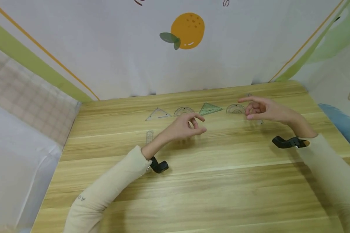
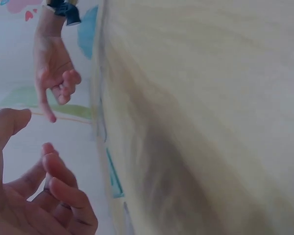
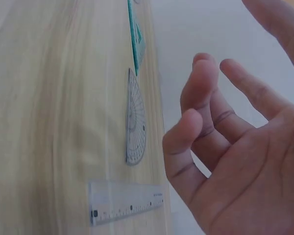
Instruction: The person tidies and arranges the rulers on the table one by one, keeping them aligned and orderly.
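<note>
My left hand (image 1: pixel 184 127) hovers above the table, fingers loosely bent, holding nothing. It is nearest to a clear protractor (image 1: pixel 183 110), whose lower edge it partly covers. Under the left forearm lies a clear ruler (image 1: pixel 149 136), partly hidden. My right hand (image 1: pixel 265 110), also holding nothing, hangs in the air over a second clear ruler (image 3: pixel 127 203); in the head view it hides most of that ruler. Beside it lies another clear protractor (image 3: pixel 136 122). Between the two protractors is a green set square (image 1: pixel 210 109). A clear set square (image 1: pixel 158 115) lies farthest left in the row.
The wooden table (image 1: pixel 210 191) has its far edge against a white cloth (image 1: pixel 119 58) printed with an orange. Dark camera mounts (image 1: pixel 159 165) stick out from both wrists. More pale cloth hangs along the left and right sides.
</note>
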{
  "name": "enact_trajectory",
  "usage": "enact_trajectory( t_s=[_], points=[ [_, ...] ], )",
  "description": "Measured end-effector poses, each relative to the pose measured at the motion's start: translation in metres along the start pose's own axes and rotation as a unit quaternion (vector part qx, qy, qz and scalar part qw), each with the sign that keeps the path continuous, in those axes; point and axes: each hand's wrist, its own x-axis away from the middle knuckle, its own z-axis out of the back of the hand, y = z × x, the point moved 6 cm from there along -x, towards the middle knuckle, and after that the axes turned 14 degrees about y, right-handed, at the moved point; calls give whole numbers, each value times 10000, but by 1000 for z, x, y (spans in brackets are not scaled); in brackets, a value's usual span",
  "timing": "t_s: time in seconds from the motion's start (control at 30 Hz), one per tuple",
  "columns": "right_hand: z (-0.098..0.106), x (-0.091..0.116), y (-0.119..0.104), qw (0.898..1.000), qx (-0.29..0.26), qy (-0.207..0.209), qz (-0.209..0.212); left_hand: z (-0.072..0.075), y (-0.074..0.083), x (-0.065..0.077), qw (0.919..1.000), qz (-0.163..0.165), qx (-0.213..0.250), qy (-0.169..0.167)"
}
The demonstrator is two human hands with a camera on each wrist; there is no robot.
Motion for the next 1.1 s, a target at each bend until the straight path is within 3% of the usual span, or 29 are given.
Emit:
enact_trajectory(
  t_s=[0.2, 0.47, 0.8, 1.1],
  points=[
    [2, 2, 0, 9999, 97, -97, -25, 1, 5, -4, 9996, 24, -81, -266],
    [5, 3, 0, 9997, 155, -114, -135, -1, 8, -7, 9994, -22, -53, -353],
    [12, 4, 4, 9997, 84, -73, -208, -12, 13, -15, 9991, -66, -125, -411],
    [22, 6, 13, 9981, 394, 147, -446, -24, 16, -23, 9986, -72, -314, -419]
  ],
)
